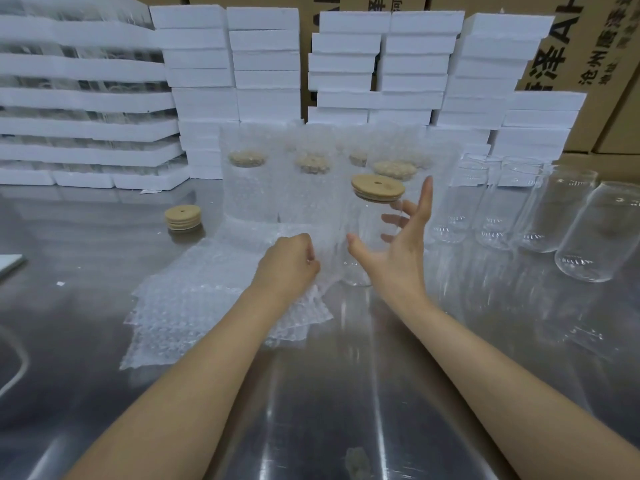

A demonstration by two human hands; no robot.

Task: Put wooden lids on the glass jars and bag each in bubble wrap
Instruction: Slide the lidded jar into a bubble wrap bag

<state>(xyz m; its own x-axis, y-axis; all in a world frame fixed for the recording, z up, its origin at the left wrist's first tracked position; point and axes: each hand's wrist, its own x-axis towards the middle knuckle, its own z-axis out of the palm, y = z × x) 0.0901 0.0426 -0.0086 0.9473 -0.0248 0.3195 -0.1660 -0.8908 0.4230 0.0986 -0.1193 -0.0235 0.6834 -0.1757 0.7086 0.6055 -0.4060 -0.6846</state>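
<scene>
Head view, left to right. White foam blocks (86, 98) are stacked along the back left of the steel counter (346, 393). A short stack of wooden lids (183, 216) sits alone near them. In front lies a flat pile of bubble wrap bags (194, 306). The left hand (287, 265) rests on the pile's far edge, its fingers (310, 252) curled tight and pinching the wrap. Behind stands a row of bagged jars (246, 188), lids on. At centre the glass jar (367, 237) stands on the counter wearing a wooden lid (377, 188), which looks tilted. The right hand (398, 244) is beside it, fingers (426, 195) spread wide and straight, some seen through the glass; contact unclear. Empty jars (571, 230) stand at right. Cardboard boxes (571, 64) are at the back.
</scene>
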